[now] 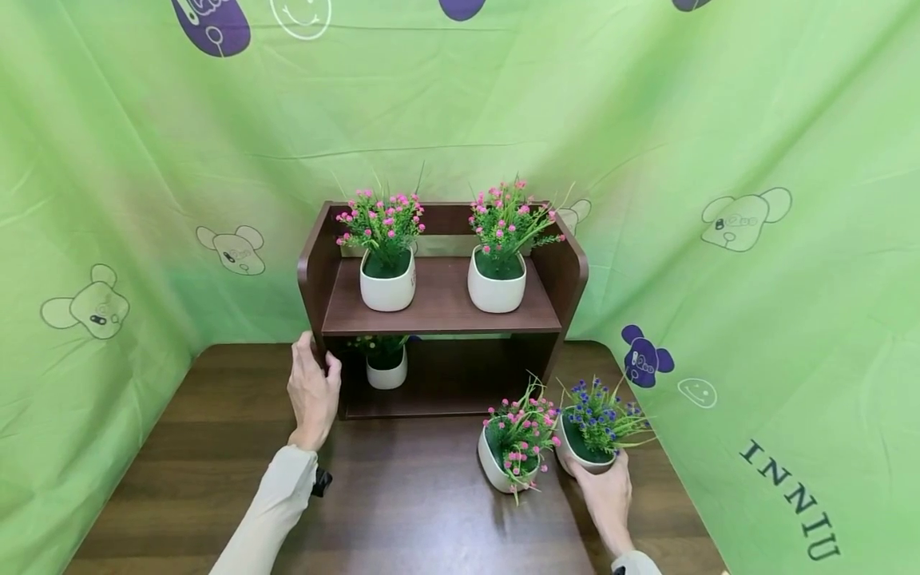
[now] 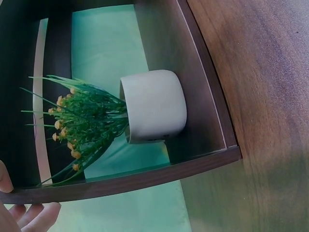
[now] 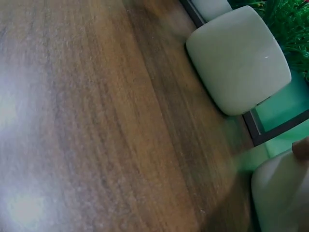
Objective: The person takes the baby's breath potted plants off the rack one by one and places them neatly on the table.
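My left hand [image 1: 314,391] grips the left side panel of a dark brown two-tier shelf [image 1: 440,330]; the left wrist view shows the thumb inside the panel and the fingers [image 2: 42,217] outside it. At the right, my right hand [image 1: 604,491] holds the white pot of a blue-flowered potted plant [image 1: 591,427], thumb on its front, other fingers mostly hidden. Just left of that pot, a pink-flowered potted plant [image 1: 497,461] sits on the table before the shelf. In the right wrist view the held pot [image 3: 282,193] shows at the lower right edge, apart from the pink plant's pot [image 3: 239,60].
Two pink-flowered potted plants, one left [image 1: 388,291] and one right [image 1: 497,294], stand on the upper tier. A yellow-flowered potted plant [image 2: 154,106] is on the lower tier's left. A green printed curtain [image 1: 446,104] surrounds the wooden table [image 1: 402,495] at the back and sides.
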Demonstrator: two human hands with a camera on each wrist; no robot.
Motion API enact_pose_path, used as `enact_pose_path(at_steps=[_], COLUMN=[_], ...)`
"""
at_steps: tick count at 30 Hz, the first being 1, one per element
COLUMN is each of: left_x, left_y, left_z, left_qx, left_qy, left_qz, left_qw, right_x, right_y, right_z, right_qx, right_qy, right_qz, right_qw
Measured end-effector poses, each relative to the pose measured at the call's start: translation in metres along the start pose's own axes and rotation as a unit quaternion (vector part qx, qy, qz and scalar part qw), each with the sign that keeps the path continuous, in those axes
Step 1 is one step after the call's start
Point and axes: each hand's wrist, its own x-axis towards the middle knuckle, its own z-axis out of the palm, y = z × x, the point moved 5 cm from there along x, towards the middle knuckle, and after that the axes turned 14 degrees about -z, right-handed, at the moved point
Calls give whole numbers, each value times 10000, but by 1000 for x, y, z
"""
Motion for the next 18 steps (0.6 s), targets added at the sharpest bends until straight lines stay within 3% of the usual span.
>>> enact_pose_path(at_steps=[18], left_x=[1], left_y=[1], left_z=[-1], left_qx=[-67], left_qy=[67], left_qz=[25], left_qw=[10000], right_x=[-3], right_y=[-2], right_z=[2], right_qx=[188], right_qy=[-317], right_qz=[-5], right_qw=[9993])
